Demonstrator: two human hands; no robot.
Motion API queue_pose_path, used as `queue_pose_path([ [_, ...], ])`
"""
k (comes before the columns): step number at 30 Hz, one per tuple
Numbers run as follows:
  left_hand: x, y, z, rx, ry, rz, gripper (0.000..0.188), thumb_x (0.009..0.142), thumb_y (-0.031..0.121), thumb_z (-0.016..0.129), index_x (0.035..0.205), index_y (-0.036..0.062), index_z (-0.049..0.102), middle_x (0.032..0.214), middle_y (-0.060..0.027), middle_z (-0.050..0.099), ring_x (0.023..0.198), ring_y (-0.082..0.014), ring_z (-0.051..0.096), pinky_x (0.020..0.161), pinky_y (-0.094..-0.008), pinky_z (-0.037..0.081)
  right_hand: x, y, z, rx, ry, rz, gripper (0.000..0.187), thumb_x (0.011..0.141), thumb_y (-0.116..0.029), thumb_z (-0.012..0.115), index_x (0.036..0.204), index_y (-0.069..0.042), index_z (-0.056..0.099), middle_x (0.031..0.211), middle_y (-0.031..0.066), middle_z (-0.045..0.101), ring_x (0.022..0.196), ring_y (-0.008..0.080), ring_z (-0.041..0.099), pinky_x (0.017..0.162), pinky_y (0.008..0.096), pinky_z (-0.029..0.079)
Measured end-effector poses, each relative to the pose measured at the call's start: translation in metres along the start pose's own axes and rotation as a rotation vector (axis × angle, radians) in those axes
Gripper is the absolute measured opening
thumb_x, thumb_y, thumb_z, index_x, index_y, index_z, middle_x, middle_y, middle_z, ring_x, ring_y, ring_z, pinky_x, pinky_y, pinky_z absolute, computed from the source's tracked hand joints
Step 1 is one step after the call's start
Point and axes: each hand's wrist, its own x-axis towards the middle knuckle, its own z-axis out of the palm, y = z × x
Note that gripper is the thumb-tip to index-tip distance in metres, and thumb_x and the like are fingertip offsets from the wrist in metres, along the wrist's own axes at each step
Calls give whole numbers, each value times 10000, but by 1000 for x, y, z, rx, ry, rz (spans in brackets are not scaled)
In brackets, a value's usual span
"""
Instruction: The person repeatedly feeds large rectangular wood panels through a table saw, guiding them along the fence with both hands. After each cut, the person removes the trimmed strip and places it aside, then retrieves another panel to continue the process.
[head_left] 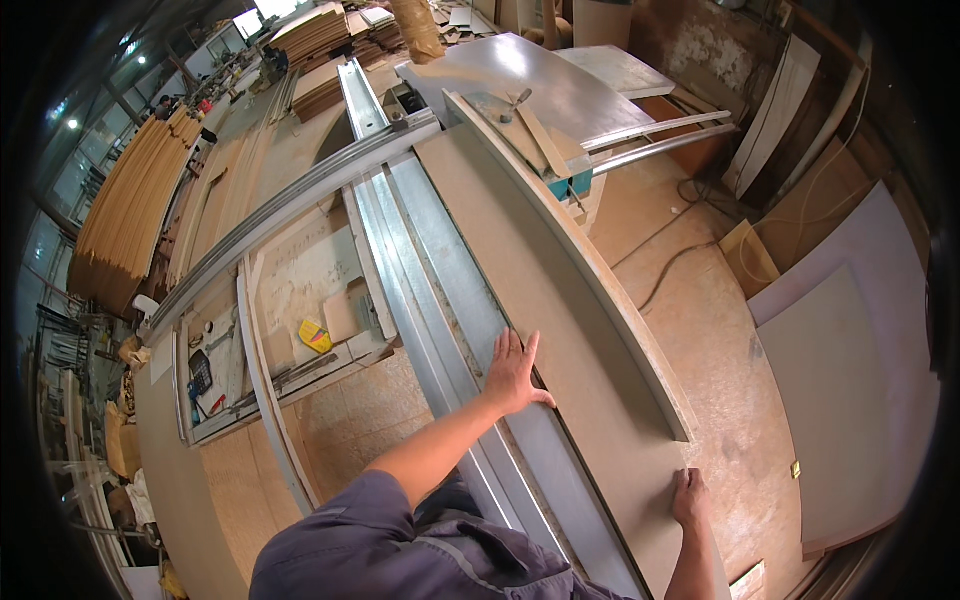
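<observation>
A long tan board [565, 320] lies lengthwise in front of me along a grey metal sliding table [420, 215]. My left hand [514, 376] rests at the board's left edge, fingers stretched forward and thumb spread to the right. Near the board's close right edge, my right hand [690, 497] has its fingers curled over the rim, gripping it. A long narrow strip [600, 280] runs along the board's right side, ending a little beyond my right hand. Part of the near end of the board is cut off by the picture's lower edge.
A metal crossbeam [300, 200] spans the left side over a frame holding a yellow item [315, 335]. Stacked planks [135, 210] stand at the far left. Large sheets [850, 370] lean at right. A cable [665, 275] crosses the floor.
</observation>
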Motion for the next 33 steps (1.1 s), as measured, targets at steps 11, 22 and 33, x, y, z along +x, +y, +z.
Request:
queue_pose_path([
  [11, 19, -31, -17, -116, 84, -301, 981, 909, 626, 551, 1529, -57, 216, 1547, -345, 258, 1480, -463, 180, 1211, -543, 128, -114, -17, 45, -82, 295, -591, 619, 734, -209, 730, 1309, -47, 568, 1236, 184, 520, 1148, 382, 494, 994, 506, 393],
  [22, 38, -21, -6, 177, -36, -368, 873, 990, 547, 406, 1477, -160, 249, 1591, -300, 208, 1511, -398, 128, 1224, -536, 58, -125, 1, 89, -350, 266, -623, 427, 800, -131, 632, 1226, -149, 654, 1217, 28, 551, 1137, 260, 490, 992, 485, 366],
  [33, 48, -30, 3, 190, 54, -337, 866, 985, 549, 435, 1464, -157, 284, 1575, -302, 245, 1498, -403, 172, 1218, -546, 94, -106, -29, 69, -259, 444, -737, 146, 905, -121, 615, 1039, -124, 673, 1011, 49, 605, 908, 271, 565, 813, 463, 425],
])
